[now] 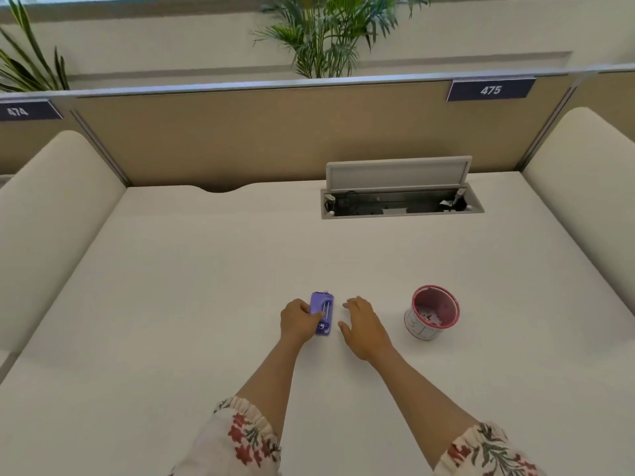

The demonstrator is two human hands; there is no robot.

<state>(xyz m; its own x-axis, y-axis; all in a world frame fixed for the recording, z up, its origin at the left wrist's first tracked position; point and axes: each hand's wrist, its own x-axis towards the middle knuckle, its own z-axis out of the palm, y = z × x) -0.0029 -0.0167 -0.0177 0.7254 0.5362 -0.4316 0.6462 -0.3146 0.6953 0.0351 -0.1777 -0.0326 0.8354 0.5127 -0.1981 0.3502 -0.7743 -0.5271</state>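
Note:
A small purple device [324, 309] with a metal strip along its top lies flat on the white desk [171, 286]. My left hand [298, 321] grips it from the left, thumb and fingers curled around its edge. My right hand [362, 326] hovers just right of the device with fingers spread and relaxed, holding nothing. A round cup [431, 312] with a red rim and dark red inside stands to the right of my right hand, apart from it.
An open cable hatch [400, 197] with a raised grey lid sits in the desk at the back right. Beige partitions [275, 139] labelled 474 and 475 wall the desk's far side. Padded side dividers [51, 218] flank left and right.

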